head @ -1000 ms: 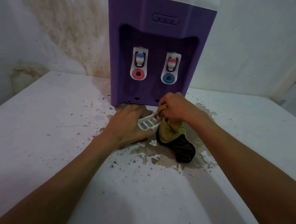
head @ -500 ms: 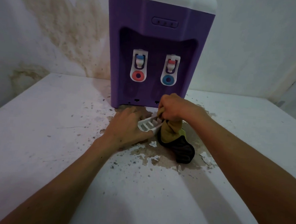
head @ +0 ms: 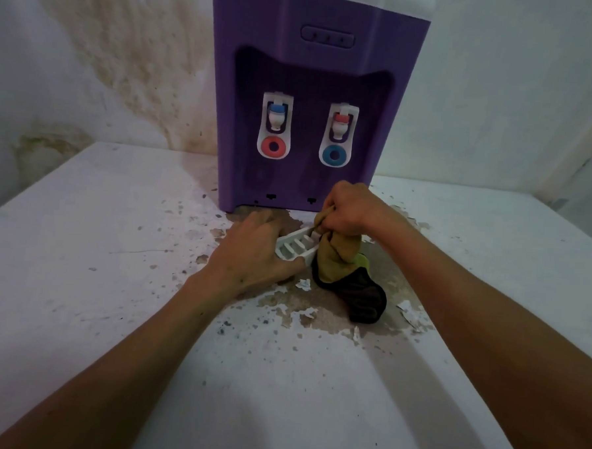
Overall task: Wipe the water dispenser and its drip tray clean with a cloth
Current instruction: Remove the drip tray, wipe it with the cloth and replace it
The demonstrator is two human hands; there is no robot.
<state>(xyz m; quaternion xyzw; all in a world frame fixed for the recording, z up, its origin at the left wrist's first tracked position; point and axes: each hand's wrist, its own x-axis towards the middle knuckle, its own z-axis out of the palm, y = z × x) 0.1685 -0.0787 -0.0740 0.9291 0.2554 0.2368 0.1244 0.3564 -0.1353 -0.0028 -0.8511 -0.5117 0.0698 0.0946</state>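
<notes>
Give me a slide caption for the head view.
Left hand steadies drip tray; right hand scrubs it with cloth.

Dispenser (head: 316,71) top cropped (tray (head: 295,248) half-covered)

White table (head: 80,247), paint flaking, brown patches; stained wall (head: 125,61) behind.

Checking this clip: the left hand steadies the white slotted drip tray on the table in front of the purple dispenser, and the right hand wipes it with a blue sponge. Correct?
Not quite. The head view shows the right hand closed on a yellow-and-black cloth, not a blue sponge. The rest holds: the left hand steadies the white slotted drip tray on the table in front of the purple dispenser.
</notes>
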